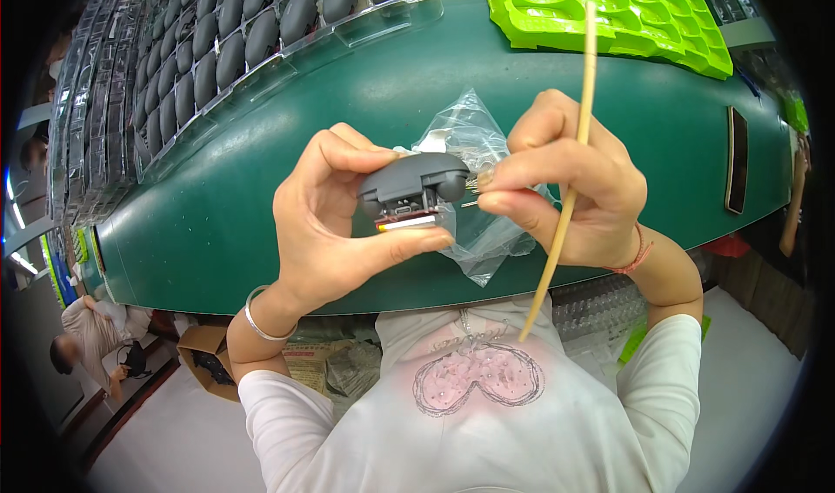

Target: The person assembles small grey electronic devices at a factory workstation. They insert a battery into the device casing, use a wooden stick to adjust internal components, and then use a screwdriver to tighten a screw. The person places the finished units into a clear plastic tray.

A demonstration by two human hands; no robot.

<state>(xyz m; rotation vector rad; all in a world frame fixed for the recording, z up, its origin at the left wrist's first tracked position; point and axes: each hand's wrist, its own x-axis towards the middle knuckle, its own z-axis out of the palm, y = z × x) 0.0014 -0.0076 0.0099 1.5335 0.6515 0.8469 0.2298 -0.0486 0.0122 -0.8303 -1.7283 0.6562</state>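
My left hand (313,219) grips a dark grey, rounded plastic housing (409,176) between thumb and fingers. On its underside a small port and a white, flat part (409,223) show above my thumb. A long, pale wooden stick (565,210) runs slantwise through my closed right hand (591,184). The right thumb and index finger pinch together close by the housing's right end; whatever small thing may be between them is too small to tell. Behind and below both hands lies a clear plastic bag (470,123), with a few thin metal pieces (470,203) showing at it.
Clear trays (235,102) full of similar dark grey housings are stacked at the far left of the green table (200,241). A bright green moulded tray (609,15) lies at the far right. Near the right edge rests a dark phone-like slab (737,158). Another person (96,341) sits at left.
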